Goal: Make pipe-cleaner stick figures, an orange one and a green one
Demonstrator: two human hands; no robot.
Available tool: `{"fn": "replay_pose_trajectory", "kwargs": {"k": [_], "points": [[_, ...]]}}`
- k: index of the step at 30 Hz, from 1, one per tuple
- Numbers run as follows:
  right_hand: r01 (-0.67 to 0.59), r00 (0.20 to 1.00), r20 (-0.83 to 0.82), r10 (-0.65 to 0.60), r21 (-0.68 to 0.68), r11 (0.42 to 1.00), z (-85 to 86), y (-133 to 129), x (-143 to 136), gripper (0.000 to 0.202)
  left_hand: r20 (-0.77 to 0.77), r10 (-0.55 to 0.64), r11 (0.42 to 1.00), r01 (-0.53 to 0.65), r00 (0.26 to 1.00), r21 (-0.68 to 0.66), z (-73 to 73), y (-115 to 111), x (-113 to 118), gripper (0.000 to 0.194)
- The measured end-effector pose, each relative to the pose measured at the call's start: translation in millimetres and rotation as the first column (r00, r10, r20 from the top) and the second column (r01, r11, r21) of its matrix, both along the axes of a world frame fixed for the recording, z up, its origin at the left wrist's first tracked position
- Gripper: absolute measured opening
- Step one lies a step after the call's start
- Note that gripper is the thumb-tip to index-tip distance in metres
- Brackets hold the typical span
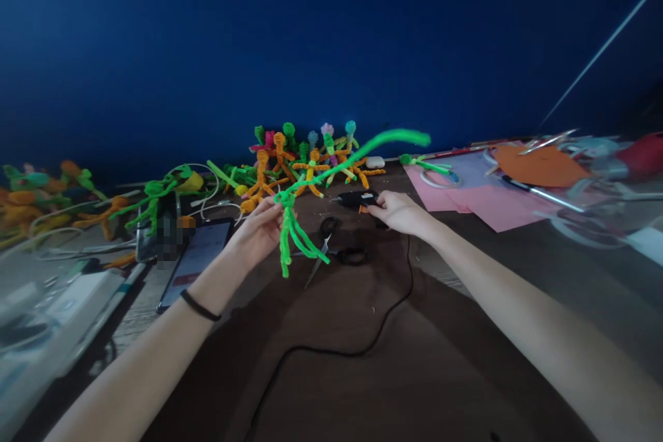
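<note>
My left hand (259, 235) pinches a bright green pipe-cleaner figure (295, 228) near its top. Several green strands hang below the fingers, and one long strand stretches up to the right. In my right hand (396, 213) is a black glue gun (357, 199), its nozzle pointing left toward the green figure without touching it. The gun's black cord (331, 353) curves down across the dark table. Open scissors with black handles (352, 257) lie on the table below and between the hands.
Several colourful pipe-cleaner figures (280, 145) stand along the blue wall. A phone (197, 262), cables and a white box (77, 311) lie at left. Pink paper (497, 210), orange paper (541, 164) and another pair of scissors or tools, blurred, are at right.
</note>
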State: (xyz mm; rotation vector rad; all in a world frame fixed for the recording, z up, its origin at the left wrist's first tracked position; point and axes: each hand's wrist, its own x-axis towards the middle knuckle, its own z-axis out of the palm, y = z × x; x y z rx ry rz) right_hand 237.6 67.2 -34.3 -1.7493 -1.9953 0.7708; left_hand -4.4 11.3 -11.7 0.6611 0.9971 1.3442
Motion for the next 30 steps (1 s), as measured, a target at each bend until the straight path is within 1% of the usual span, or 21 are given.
{"fn": "replay_pose_trajectory", "kwargs": {"k": [1, 2, 3, 5, 7, 9, 12, 14, 15, 17, 20, 24, 30], "points": [[-0.016, 0.99, -0.141, 0.012, -0.029, 0.999, 0.3, 0.9, -1.2, 0.019, 0.015, -0.006, 1.0, 0.006, 1.0, -0.004, 0.6, -0.3, 0.1, 0.018], [-0.022, 0.957, -0.291, 0.009, -0.041, 0.999, 1.3, 0.9, -3.0, 0.018, 0.029, -0.012, 1.0, 0.013, 1.0, -0.008, 1.0, -0.5, 0.1, 0.017], [-0.061, 0.892, -0.451, 0.038, -0.038, 0.997, 2.8, -0.2, -5.3, 0.017, 0.042, -0.021, 1.0, 0.021, 0.999, -0.008, 1.1, -0.7, 0.1, 0.016], [-0.177, 0.715, -0.695, 0.071, -0.082, 0.981, 6.5, -5.0, -10.4, 0.021, 0.058, -0.037, 0.999, 0.037, 0.998, -0.006, 0.8, -1.0, -0.2, 0.014], [-0.259, 0.581, -0.814, 0.01, -0.174, 0.95, 9.1, -11.1, -15.6, 0.022, 0.056, -0.048, 0.999, 0.048, 0.997, 0.0, 0.1, -1.4, -0.3, 0.013], [-0.343, 0.454, -0.89, -0.047, -0.223, 0.912, 10.0, -16.7, -20.1, 0.025, 0.056, -0.052, 0.999, 0.052, 0.997, 0.001, -0.8, -1.7, -0.4, 0.013], [-0.465, 0.29, -0.955, -0.056, -0.192, 0.864, 9.0, -21.9, -24.5, 0.026, 0.063, -0.058, 0.998, 0.058, 0.996, 0.001, -2.5, -1.5, -1.4, 0.012], [-0.524, 0.223, -0.974, -0.031, -0.146, 0.839, 8.3, -23.4, -25.6, 0.021, 0.055, -0.087, 0.996, 0.087, 0.995, 0.008, -4.2, -0.9, -3.0, 0.011], [-0.542, 0.203, -0.979, -0.013, -0.124, 0.831, 8.2, -23.9, -25.7, 0.019, 0.051, -0.102, 0.995, 0.101, 0.994, 0.01, -5.0, -0.5, -3.7, 0.01], [-0.564, 0.187, -0.982, 0.031, -0.081, 0.822, 8.3, -24.5, -25.4, 0.015, 0.042, -0.115, 0.993, 0.114, 0.992, 0.011, -6.3, -0.2, -4.5, 0.01], [-0.577, 0.207, -0.974, 0.092, -0.046, 0.816, 8.6, -25.9, -25.1, 0.007, 0.029, -0.098, 0.995, 0.097, 0.995, 0.011, -6.7, -1.0, -3.0, 0.011], [-0.585, 0.234, -0.962, 0.144, -0.021, 0.811, 7.4, -27.3, -26.1, 0.012, 0.005, -0.113, 0.993, 0.113, 0.994, 0.017, -6.2, -2.9, 1.1, 0.011], [-0.632, 0.212, -0.956, 0.204, 0.025, 0.775, 5.5, -28.3, -27.2, 0.015, -0.012, -0.143, 0.989, 0.143, 0.99, 0.024, -6.1, -4.3, 4.8, 0.011]]}}
